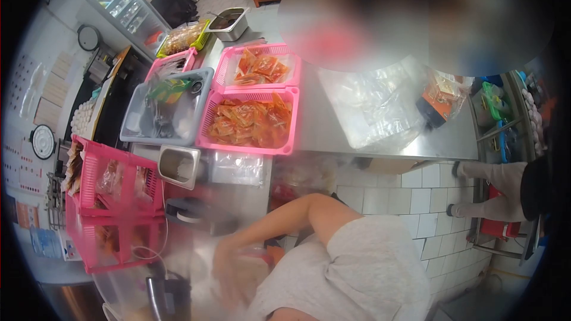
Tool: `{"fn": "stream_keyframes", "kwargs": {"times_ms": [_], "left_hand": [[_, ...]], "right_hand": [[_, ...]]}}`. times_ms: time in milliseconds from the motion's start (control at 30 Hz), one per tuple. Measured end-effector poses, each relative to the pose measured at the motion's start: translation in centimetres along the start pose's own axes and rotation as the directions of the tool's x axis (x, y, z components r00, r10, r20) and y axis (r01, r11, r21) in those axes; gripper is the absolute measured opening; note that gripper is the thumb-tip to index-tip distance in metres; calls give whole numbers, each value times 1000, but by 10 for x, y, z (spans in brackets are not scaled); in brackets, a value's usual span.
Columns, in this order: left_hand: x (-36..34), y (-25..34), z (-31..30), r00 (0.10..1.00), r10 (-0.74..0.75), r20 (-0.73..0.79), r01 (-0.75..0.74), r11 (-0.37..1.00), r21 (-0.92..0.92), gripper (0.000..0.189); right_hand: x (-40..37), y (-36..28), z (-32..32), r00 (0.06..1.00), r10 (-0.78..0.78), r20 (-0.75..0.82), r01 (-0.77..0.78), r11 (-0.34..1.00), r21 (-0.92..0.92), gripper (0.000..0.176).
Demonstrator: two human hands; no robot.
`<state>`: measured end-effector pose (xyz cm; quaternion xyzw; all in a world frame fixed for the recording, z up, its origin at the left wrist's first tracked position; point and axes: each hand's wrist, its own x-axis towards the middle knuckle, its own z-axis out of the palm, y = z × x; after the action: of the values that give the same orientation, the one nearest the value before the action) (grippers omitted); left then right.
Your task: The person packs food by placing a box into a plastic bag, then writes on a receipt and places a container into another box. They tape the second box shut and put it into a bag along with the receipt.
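Note:
My right arm reaches across from the grey-shirted body to a pale, hazy work surface at the lower left. At its end, my right hand (228,273) points downward, and blur hides its fingers and anything they may hold. Beside it lies a pale, blurred item (254,270) that I cannot make out. A dark device with a metal bar (159,298) and a white cord stands left of the hand. Only a bit of my left arm (290,315) shows at the bottom edge; my left hand is out of the picture.
Pink baskets (205,134) hold orange-red packets. Near them are a grey tub (205,86), a steel container (180,166) and clear plastic bags (238,168). Stacked pink crates (89,214) stand left. Plastic sheets (380,110) lie on the steel table (315,125); people stand beyond and right.

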<state>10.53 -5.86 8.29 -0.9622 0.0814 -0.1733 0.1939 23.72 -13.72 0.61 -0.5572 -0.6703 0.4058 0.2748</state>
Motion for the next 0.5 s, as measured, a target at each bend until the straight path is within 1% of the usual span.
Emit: {"fn": "stream_keyframes", "kwargs": {"times_ms": [33, 100, 133, 167, 200, 233, 267, 300, 333, 367, 400, 433, 467, 500], "left_hand": [[-2, -2, 0, 1000, 6, 18, -7, 999, 31, 42], [-8, -8, -2, 998, 26, 64, -34, 991, 132, 42], [-14, -12, -6, 994, 44, 105, -65, 975, 214, 43], [-16, -15, -10, 986, 68, 149, -111, 946, 305, 43], [-18, -16, -11, 979, 72, 190, -139, 920, 367, 43], [-19, -20, -10, 975, 61, 212, -140, 915, 378, 43], [-20, -22, -9, 973, 39, 225, -122, 923, 366, 43], [-21, -29, 6, 983, 2, 182, -47, 968, 246, 46], [-20, -35, 22, 990, -35, 137, 19, 993, 116, 53], [-17, -34, 20, 973, -86, 214, 59, 990, 130, 56], [-14, -33, 22, 947, -134, 291, 104, 988, 116, 53], [-13, -29, 27, 916, -177, 361, 149, 984, 102, 51], [-10, -30, 25, 904, -237, 357, 238, 970, 41, 52], [-8, -29, 20, 891, -292, 348, 319, 948, -20, 53]], "right_hand": [[0, 8, 2, 998, -53, 45, 48, 995, 92, 75], [1, 38, 30, 969, -106, -222, 158, 960, 232, 65], [-2, 38, 40, 933, -128, -335, 204, 958, 202, 61], [-7, 37, 44, 889, -163, -428, 257, 951, 171, 57], [-11, 32, 48, 826, -135, -548, 278, 942, 188, 53], [-14, 29, 48, 752, -93, -653, 298, 931, 210, 49], [-12, 27, 50, 760, 16, -650, 226, 931, 287, 48], [-10, 25, 54, 758, 134, -638, 140, 922, 360, 47], [-16, 10, 55, 704, 207, -680, 109, 914, 391, 43], [-21, -5, 55, 634, 283, -719, 73, 904, 421, 39], [-23, -11, 66, 701, 254, -667, 74, 903, 423, 39], [-25, -14, 82, 618, 260, -742, 34, 934, 356, 33], [-26, -19, 97, 525, 254, -812, -10, 956, 292, 28], [-26, -25, 111, 586, 236, -776, -1, 957, 290, 28]]}}
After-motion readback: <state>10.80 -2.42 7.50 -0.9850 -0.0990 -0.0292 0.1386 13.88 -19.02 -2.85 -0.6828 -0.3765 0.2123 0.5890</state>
